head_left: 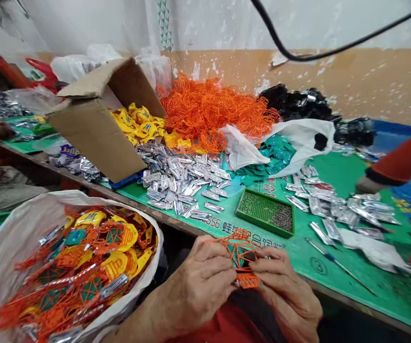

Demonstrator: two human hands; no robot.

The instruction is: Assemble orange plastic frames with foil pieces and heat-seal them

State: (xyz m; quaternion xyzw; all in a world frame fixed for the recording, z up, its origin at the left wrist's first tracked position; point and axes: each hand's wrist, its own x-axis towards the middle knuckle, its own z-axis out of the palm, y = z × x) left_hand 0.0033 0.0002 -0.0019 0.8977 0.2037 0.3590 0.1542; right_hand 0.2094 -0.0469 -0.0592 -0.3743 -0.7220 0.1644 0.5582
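**Held item:** 1 orange plastic lattice piece (pixel 241 278), with a green insert (pixel 234 256) showing through its openings, sits between the 2 hands just off the near edge of the table, above the person's lap.

**Hands:** the left hand (pixel 198 286) and right hand (pixel 284 288) stand close together. Their fingers curl round the piece from either side, clamped on it, with neither hand holding a tool. Work shown: both hands grip the piece around its middle, where the green insert sits.

**Within reach:** 1 green tray (pixel 248 202) of small metal parts lies ahead of the hands on a green-topped table (pixel 334 281). 1 slim screwdriver (pixel 337 263) lies to the right, near loose silver foil-like pieces (pixel 334 207).

**Left:** 1 white woven sack (pixel 19 233) holds mixed orange, yellow and silver pieces.

**Farther out:** more silver foil-like pieces (pixel 184 178) lie in a heap beyond the hands, with 1 open cardboard box (pixel 94 128), a yellow heap (pixel 137 124) and an orange lattice heap (pixel 216 112) behind. At far right is a co-worker's red sleeve (pixel 405 159).
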